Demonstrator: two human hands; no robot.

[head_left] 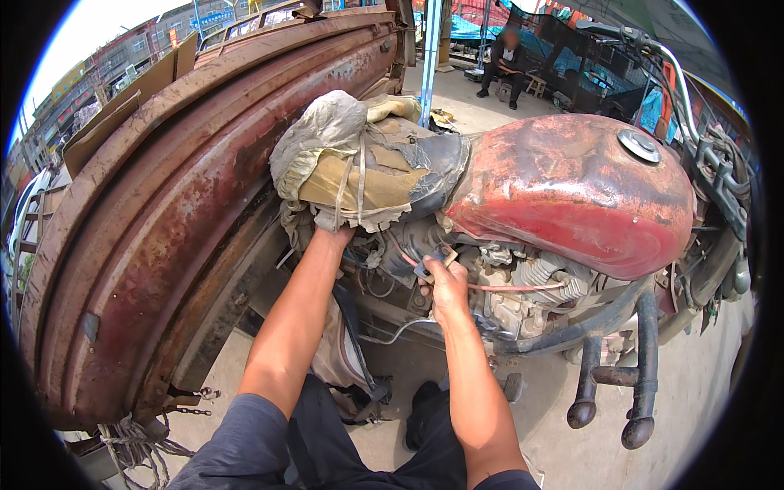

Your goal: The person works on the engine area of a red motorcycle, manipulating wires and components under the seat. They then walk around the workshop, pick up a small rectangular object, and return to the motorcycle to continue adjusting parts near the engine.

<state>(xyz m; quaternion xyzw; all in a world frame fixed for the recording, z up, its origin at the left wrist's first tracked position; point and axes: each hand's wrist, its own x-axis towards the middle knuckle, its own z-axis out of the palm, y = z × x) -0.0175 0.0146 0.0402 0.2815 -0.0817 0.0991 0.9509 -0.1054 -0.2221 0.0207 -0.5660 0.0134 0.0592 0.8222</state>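
My left hand (pixel 333 235) reaches in under the torn motorcycle seat (pixel 343 175), and the seat's ragged edge hides its fingers. The seat is worn to yellow foam, wrapped in grey cloth and tied with string. Below the seat's front end, my right hand (pixel 445 287) is closed on a small block-like part (pixel 447 258), dark with a tan face, whose exact kind I cannot make out. A thin pinkish-red hose (pixel 518 287) runs from beside this hand toward the finned engine (pixel 551 278). Above the engine sits the rusty red fuel tank (pixel 572 192).
A rusted red cargo-bed side (pixel 196 204) curves along the left. Dark crash bars (pixel 645 367) jut out at the lower right, and the handlebar (pixel 682 82) rises far right. Rope (pixel 139 449) hangs lower left. Another person (pixel 506 65) sits in the background beside a blue post (pixel 431 61).
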